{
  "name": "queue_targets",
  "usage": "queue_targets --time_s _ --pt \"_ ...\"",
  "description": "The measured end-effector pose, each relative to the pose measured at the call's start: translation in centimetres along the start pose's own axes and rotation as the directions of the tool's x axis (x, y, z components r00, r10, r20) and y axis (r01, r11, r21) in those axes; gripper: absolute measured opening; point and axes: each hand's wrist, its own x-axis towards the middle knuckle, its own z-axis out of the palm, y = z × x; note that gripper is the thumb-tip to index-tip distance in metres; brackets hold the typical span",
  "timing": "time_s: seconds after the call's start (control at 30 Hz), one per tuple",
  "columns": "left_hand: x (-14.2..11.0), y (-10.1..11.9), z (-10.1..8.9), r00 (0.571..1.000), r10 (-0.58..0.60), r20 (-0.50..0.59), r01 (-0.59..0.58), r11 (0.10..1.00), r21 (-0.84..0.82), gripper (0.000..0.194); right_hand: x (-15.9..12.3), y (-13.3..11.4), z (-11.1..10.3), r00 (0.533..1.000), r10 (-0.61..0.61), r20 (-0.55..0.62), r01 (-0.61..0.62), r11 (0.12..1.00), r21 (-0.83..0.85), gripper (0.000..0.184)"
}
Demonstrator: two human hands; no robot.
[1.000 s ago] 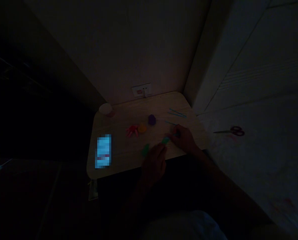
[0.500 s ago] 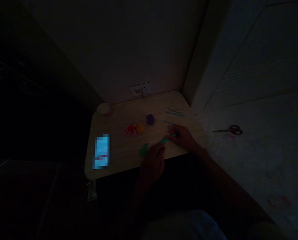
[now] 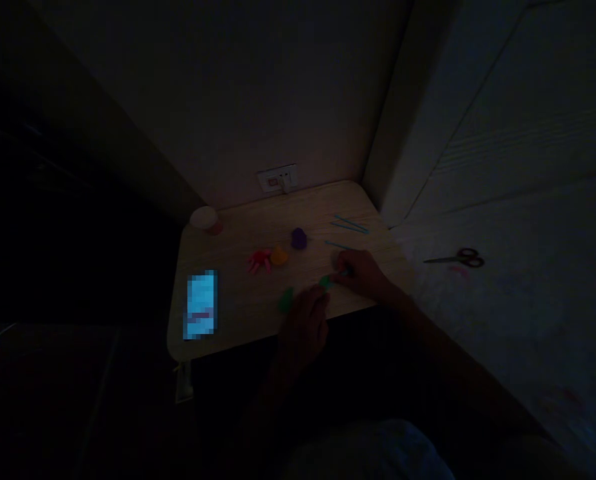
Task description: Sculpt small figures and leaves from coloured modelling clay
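Observation:
The scene is very dark. My left hand (image 3: pixel 305 327) rests at the table's front edge, its fingers pressed on a small piece of green modelling clay (image 3: pixel 325 283). From the right, my right hand (image 3: pixel 365 273) pinches a thin blue stick tool (image 3: pixel 347 271) whose end meets that green piece; most of the tool is hidden by the fingers. Beside my left hand lies another green lump (image 3: pixel 285 300). Farther back sit a red and pink clay figure with leg-like strips (image 3: pixel 260 261), a yellow-orange lump (image 3: pixel 279 256) and a purple lump (image 3: pixel 299 239).
Thin blue sticks (image 3: pixel 351 227) lie at the back right of the wooden table (image 3: pixel 243 307). A lit phone (image 3: pixel 201 305) is at the left, a pale tub (image 3: pixel 205 219) in the back left corner. Scissors (image 3: pixel 465 258) lie on the pale surface to the right. A wall socket (image 3: pixel 278 179) is behind.
The view has shifted slightly. Both hands stay nearly in place, with the tool's end still at the green clay piece.

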Motion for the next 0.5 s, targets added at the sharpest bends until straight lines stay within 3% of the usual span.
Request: queue_targets --time_s 0.3,0.5 --pt "-0.07 0.03 -0.02 1.0 0.001 0.005 -0.001 1.0 0.02 0.048 0.05 -0.11 0.11 1.0 0.012 -0.009 -0.012 1.0 0.014 0.03" --pt "0.09 0.06 -0.16 1.0 -0.006 0.018 0.005 1.0 0.021 0.049 -0.05 -0.19 0.29 0.999 -0.043 0.005 0.043 0.999 -0.018 0.028"
